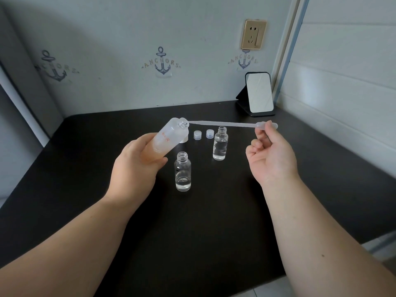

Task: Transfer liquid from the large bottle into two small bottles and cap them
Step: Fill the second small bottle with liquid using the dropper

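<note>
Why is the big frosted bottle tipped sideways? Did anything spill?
No spill shows on the black table. The left hand holds the frosted large bottle tilted so the clear plastic pipette, pinched by the right hand, reaches its mouth. Both small clear bottles stand upright, uncapped.

Large bottle [166, 140] base hidden inside left hand [137, 166]. White cap [184, 139] mostly hidden behind bottle. Red label print too small to read. Both forearms cut by near edge.
</note>
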A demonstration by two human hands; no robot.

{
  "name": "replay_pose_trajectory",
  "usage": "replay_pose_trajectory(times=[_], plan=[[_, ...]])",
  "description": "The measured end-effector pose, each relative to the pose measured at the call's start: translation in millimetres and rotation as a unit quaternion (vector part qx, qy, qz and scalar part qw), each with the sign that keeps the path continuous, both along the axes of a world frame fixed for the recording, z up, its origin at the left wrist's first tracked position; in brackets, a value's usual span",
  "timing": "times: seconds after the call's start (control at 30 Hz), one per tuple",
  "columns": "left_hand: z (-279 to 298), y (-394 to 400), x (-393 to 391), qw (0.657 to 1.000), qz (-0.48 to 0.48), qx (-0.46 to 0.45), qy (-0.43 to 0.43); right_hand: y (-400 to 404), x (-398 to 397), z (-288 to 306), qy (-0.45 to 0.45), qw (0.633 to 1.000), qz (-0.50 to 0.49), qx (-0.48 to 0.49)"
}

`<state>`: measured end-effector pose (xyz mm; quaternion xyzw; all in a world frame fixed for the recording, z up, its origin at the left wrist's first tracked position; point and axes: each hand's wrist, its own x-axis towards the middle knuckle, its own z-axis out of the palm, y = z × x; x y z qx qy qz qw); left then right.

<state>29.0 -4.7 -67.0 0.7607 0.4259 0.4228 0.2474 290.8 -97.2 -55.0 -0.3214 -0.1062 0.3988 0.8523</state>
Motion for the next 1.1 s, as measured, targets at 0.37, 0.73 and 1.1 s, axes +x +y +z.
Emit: replay_pose_trajectory(times=[0.37,0.73,1.1], plan=[[-7,2,-2,0.995,0.035,0.066,0.073,0,1,0,-0.047,0.999,-0.023,-0.012],[-8,3,2,0.990,0.026,0.095,0.097,0,-14,3,-0.232,0.970,0.071,0.007],[-9,2,3,0.989,0.024,0.100,0.104,2,-26,-1,-0.340,0.935,0.089,-0.050]])
